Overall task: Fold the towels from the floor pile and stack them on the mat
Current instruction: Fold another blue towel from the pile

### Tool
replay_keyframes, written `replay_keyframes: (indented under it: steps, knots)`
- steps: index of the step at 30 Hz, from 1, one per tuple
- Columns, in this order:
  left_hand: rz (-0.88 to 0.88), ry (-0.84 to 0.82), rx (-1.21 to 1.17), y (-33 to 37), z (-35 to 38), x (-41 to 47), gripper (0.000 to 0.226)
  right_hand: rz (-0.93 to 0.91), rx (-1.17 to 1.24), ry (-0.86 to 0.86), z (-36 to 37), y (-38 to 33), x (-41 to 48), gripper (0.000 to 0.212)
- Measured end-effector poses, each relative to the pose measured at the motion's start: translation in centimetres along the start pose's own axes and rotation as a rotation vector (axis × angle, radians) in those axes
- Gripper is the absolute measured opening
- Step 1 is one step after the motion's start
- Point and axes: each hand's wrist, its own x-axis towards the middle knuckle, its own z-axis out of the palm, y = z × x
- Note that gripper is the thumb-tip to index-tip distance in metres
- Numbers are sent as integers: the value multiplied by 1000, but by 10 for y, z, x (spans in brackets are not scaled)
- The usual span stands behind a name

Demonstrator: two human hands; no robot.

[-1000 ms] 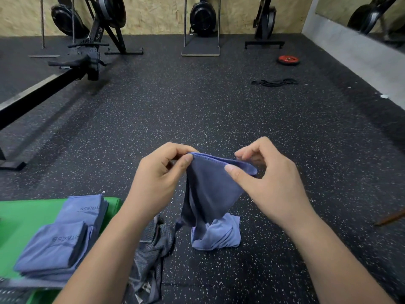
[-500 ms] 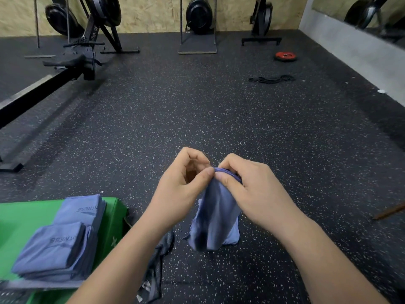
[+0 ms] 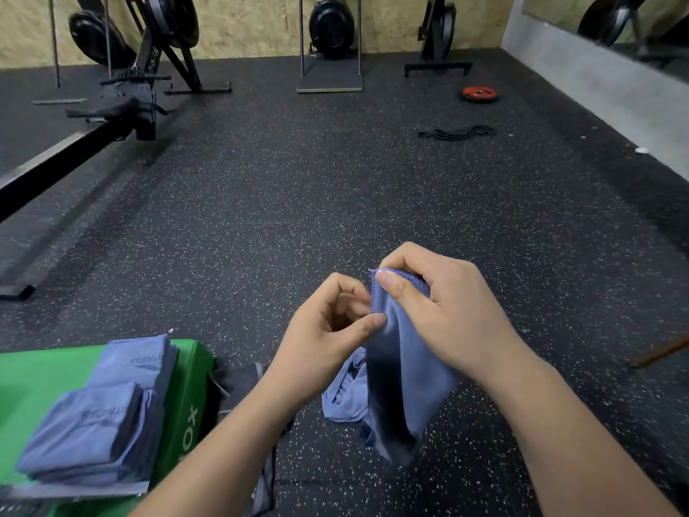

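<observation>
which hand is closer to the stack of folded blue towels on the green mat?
Left. The left hand is just right of the stack of folded blue towels; the right hand sits further right.

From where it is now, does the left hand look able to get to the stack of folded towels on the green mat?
Probably yes. The folded towels lie on the green mat just left of the left hand, with nothing between them. The hand is pinching the blue towel, also held by the right hand.

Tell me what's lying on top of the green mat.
Folded blue towels in overlapping stacks sit on the green mat. How many is unclear, and anything beneath them is covered.
</observation>
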Motion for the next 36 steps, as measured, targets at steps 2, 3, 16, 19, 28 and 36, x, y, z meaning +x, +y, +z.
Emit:
replay_keyframes:
  steps: [2, 3, 16, 19, 28, 36]
  knots:
    - [-4, -21, 2, -1, -1, 1, 20, -12, 4, 19, -2, -1, 0, 10]
    - [-10, -37, 4, -1, -2, 1, 20, -18, 7, 31, -3, -1, 1, 9]
    - [-53, -115, 466, -13, -50, 15, 23, 30, 134, 404, -22, 2, 6, 11]
    - [-104, -76, 530, -16, -71, 21, 19, 42, 178, 469, -24, 6, 8, 12]
    - [-196, 72, 658, -13, -114, 27, 14, 66, 190, 547, -25, 13, 10, 12]
    - [-151, 118, 690, -9, -110, 25, 18, 112, 183, 566, -30, 10, 9, 11]
